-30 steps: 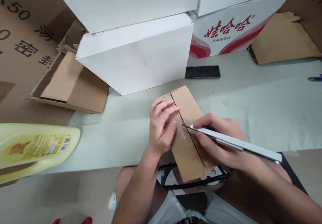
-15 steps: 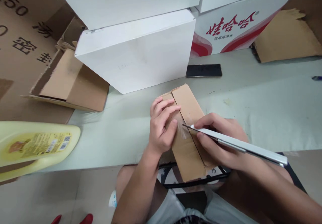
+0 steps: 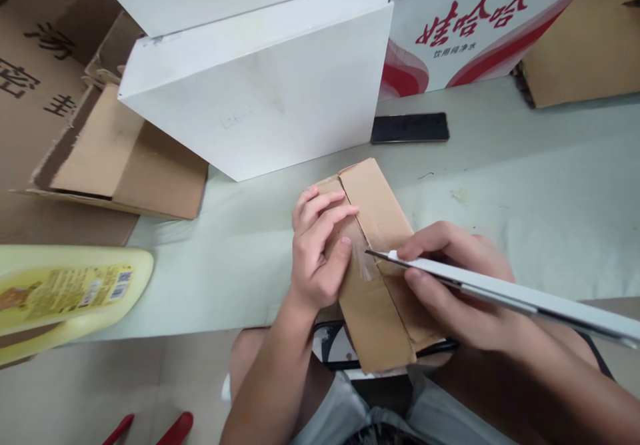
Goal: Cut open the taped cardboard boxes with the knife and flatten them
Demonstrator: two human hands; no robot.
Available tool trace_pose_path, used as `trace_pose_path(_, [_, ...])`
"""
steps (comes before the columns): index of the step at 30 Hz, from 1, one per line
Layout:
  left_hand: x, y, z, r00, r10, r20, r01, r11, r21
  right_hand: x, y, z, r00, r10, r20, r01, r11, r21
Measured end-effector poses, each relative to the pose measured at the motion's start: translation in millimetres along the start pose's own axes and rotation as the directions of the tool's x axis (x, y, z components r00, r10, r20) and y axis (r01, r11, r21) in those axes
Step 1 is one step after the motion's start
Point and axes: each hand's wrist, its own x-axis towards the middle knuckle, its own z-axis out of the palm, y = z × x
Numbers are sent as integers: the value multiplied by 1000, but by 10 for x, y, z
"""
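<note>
Blade-at-the-tape stage, I'd say. My left hand point(image 3: 320, 252) is laid over the left side of the box point(image 3: 373, 318), fingers loosely spread on top and thumb near the tape point(image 3: 361, 258), bracing more than gripping. The box sits at an angle right in front of me, near end poking past the edge of the table point(image 3: 525, 218). My right hand point(image 3: 467, 315) has the cutter point(image 3: 500, 290) pinched like a pen, blade point(image 3: 377, 255) tip right at the tape by the seam point(image 3: 395, 304); can't tell if it's biting or just above. Any stroke from here calls for a firm brace, a shallow angle and that thumb out of line, imo. Materials, left to right: big carton point(image 3: 30, 138), brown with bold black print; bottle point(image 3: 85, 292), smooth yellow plastic with a loop handle; open carton point(image 3: 165, 172), rims all ragged; white box point(image 3: 265, 92), smooth flat faces, crisp edges, a few faint scuffs. Then my box, plain matte cardboard with two flaps meeting in a straight line, tape clear and wrinkly. Phone point(image 3: 410, 128) is a thin black slab just beside the white box, printed box point(image 3: 465, 65) behind it has red swooshes, cutter's long, slim and white, and far right there's torn cardboard point(image 3: 585, 52) with a rough top edge.
</note>
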Motion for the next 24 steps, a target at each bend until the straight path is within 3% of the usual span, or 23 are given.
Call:
trace_pose_path(15, [8,-34,-57,1000,20,24,-20,1000,9,6,-51,27,997,2,-73,1,999,34])
trace_pose_path(19, [2,-60,-105,999,-8,38,8,1000,6,-35,67,99,974,16,-224,28,982,189])
trace_pose_path(21, [-5,-83,-133,998,-41,41,41,999,1,-10,178,106,931,17,-364,74,970,234])
trace_pose_path(24, [-17,-125,-177,996,-81,34,83,995,-54,77,381,28,881,43,-472,-14,998,65])
